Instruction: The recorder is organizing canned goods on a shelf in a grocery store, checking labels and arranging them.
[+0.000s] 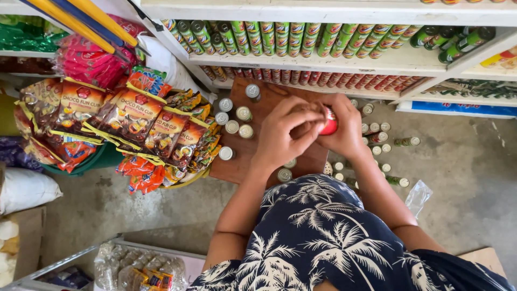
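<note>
Cans (pixel 237 121) stand on a board (pixel 237 164) before the shelves (pixel 334 60); snack packs (pixel 134 121) hang left; more cans (pixel 379 143) on floor right.

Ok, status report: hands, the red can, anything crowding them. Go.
Left hand and right hand both closed on the red can, above the wooden board. Small cans upright close by on board and floor.

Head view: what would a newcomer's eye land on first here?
Both hands meet at the centre: the right hand holds a small red can and the left hand closes over it, above a brown wooden board dotted with upright cans. Left of that hangs a bunch of snack packets; rows of green cans fill the shelf above.
</note>
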